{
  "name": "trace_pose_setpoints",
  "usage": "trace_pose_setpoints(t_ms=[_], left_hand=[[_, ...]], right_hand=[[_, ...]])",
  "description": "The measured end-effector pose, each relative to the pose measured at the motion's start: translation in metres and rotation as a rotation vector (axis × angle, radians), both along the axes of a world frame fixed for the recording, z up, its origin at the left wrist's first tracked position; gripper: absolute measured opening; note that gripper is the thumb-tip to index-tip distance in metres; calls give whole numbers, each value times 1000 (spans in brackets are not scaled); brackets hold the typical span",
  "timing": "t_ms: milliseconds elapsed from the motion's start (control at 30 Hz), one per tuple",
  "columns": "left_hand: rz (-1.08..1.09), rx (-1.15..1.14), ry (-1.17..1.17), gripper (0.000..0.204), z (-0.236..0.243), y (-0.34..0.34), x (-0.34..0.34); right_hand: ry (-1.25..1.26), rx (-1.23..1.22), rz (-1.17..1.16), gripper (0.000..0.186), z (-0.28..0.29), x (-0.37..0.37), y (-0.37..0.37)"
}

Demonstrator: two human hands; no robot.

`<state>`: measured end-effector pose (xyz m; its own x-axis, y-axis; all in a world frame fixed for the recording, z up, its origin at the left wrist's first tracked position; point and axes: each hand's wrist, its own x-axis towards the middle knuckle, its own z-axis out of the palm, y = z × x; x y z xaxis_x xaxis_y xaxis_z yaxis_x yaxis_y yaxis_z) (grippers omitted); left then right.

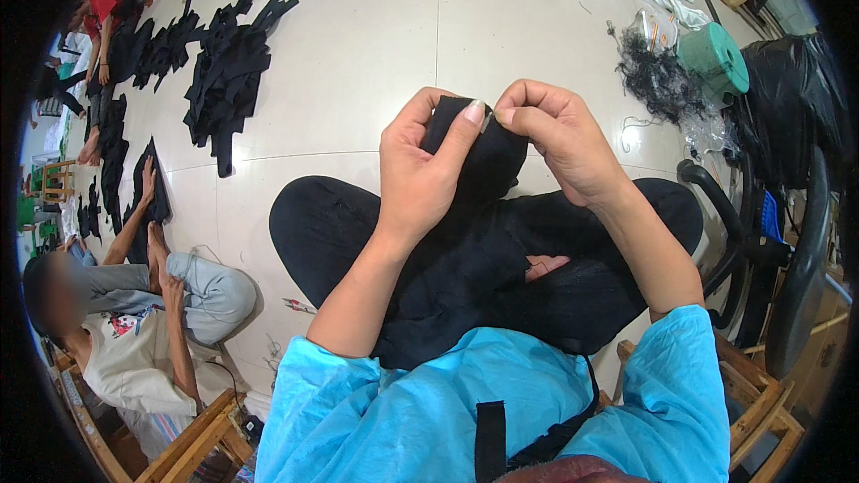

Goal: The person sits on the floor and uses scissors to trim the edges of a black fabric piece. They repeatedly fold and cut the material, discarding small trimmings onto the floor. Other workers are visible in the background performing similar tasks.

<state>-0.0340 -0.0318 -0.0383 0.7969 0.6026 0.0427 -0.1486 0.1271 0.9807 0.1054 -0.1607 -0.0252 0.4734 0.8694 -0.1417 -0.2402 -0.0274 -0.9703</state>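
A piece of black cloth (490, 161) is held up over my crossed legs, its lower part hanging towards my black trousers. My left hand (420, 165) is closed on it, with the thumb pressed flat on the upper edge. At the cloth's upper right edge, my right hand (568, 139) pinches with thumb and forefinger. Whether a thread or other small thing is also in that pinch is too small to tell. A small shiny spot shows by my left thumb tip; I cannot make out what it is.
Piles of black cloth strips (228, 80) lie on the tiled floor (358, 54) ahead left. A co-worker (134, 340) sits at left. At right are a tangle of black threads (658, 72), a green roll (713, 58), a black plastic bag (787, 89) and a black chair part (796, 277).
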Motion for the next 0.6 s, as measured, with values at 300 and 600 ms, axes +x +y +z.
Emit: trace_pose_setpoints(t_ms=[300,600], left_hand=[[-15,-40,-1,17,4,-1,-1],[-21,-4,1,14,1,-3,-1]], right_hand=[[-4,-11,10,10,0,-2,-1],[39,1,10,8,1,-4,0]])
